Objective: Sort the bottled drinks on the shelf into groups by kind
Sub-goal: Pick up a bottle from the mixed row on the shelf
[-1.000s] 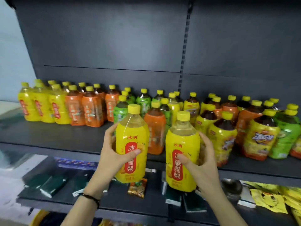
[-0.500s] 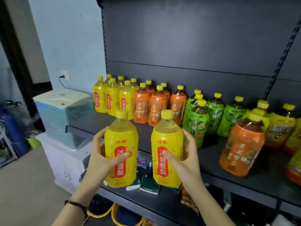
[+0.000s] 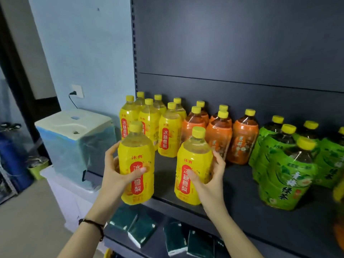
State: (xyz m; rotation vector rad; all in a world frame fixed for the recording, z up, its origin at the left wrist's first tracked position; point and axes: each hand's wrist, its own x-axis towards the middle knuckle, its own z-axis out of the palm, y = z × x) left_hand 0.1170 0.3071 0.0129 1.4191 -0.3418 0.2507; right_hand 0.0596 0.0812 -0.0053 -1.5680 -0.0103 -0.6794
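Two yellow 冰糖雪梨 bottles (image 3: 136,164), one per hand (image 3: 115,175).

Left of the rack, a white-lidded box (image 3: 74,125) wrapped in clear film sits on a white bin (image 3: 70,194) beneath a wall socket (image 3: 77,90) with a black plug, while dark green packets (image 3: 141,229) lie on the lower tier and a green tub (image 3: 38,169) stands on the floor.

My forearms were bare, no sleeves in view. My left hand (image 3: 119,175) and right hand (image 3: 210,183) wore no rings or gloves. A thin dark cord bracelet (image 3: 93,225) circled my left wrist.
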